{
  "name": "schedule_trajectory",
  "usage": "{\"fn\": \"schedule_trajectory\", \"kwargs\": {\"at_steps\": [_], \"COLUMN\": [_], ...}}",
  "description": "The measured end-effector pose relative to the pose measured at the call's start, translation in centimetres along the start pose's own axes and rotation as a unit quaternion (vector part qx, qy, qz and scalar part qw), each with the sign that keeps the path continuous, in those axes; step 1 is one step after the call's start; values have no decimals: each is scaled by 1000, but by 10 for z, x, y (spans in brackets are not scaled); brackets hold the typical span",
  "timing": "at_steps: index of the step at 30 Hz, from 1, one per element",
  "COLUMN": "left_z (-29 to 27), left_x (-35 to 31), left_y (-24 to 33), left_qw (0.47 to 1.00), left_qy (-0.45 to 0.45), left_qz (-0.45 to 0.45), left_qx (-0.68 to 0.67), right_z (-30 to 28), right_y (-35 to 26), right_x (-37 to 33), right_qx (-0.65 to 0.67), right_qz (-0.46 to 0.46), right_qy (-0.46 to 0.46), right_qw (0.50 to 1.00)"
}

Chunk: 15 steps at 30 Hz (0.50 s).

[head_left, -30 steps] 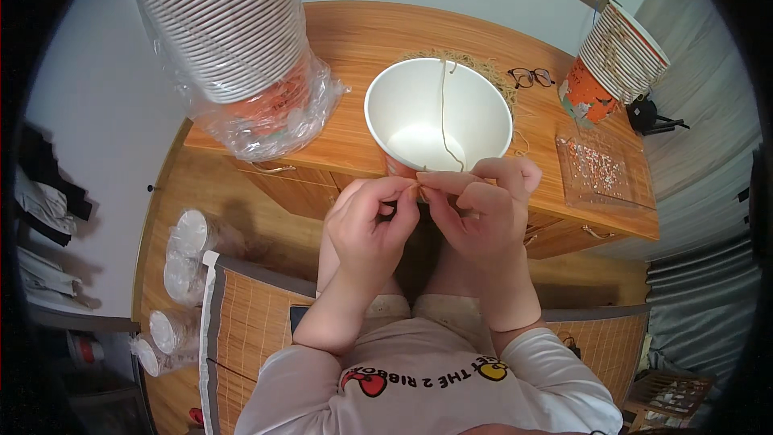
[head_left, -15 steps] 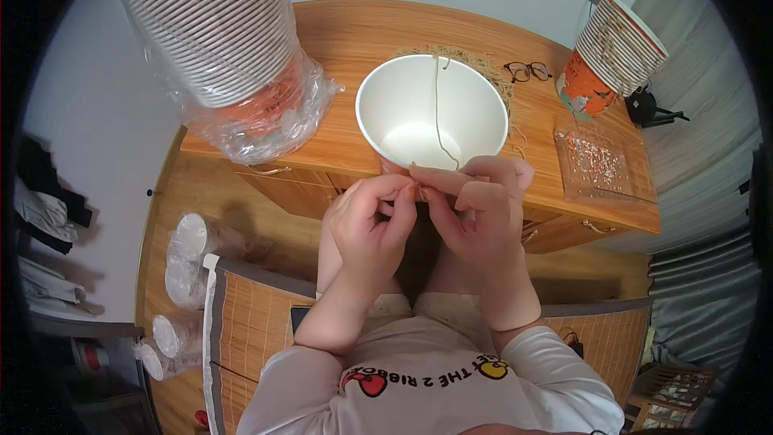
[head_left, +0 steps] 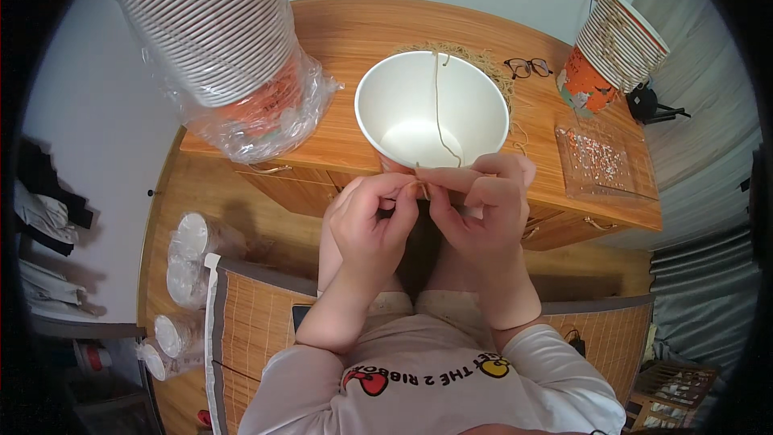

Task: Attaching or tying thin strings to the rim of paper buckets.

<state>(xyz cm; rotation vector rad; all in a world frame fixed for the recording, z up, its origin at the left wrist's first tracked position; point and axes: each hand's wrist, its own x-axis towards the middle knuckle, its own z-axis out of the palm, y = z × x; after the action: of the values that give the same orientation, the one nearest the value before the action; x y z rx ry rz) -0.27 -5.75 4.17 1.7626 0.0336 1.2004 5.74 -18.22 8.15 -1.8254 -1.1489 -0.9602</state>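
A large white-lined paper bucket (head_left: 390,105) stands at the front edge of the wooden desk, its mouth tilted toward me. A thin beige cord (head_left: 437,105) runs from its far rim down across the inside to the near rim. Just outside that near rim, my left hand (head_left: 372,213) and my right hand (head_left: 483,213) meet fingertip to fingertip. Both are closed in a pinch, with a short bit of cord showing between them. My right index finger stretches along the rim. The bucket's front is mostly hidden behind my hands.
A tall plastic-wrapped stack of buckets (head_left: 217,32) rises at the left. Behind the bucket lies a heap of cords (head_left: 475,56), beside glasses (head_left: 528,69). At right are stacked orange buckets (head_left: 604,56) and a clear tray (head_left: 600,159) of small bits. Wrapped rolls (head_left: 193,242) stand on the floor.
Little differs. My fingertips have shifted slightly to the right at the near rim, and the bit of cord between them shows more. The bucket's far rim sits slightly higher in view.
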Motion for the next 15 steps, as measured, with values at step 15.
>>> {"fn": "schedule_trajectory", "kwargs": {"at_steps": [15], "left_z": [8], "left_x": [-12], "left_y": [-9], "left_qw": [996], "left_qy": [-12], "left_qz": [-36], "left_qx": [-80], "right_z": [12], "right_y": [1], "right_x": [-34], "right_qx": [107], "right_qz": [129], "right_qy": [64], "right_qw": [984]}}
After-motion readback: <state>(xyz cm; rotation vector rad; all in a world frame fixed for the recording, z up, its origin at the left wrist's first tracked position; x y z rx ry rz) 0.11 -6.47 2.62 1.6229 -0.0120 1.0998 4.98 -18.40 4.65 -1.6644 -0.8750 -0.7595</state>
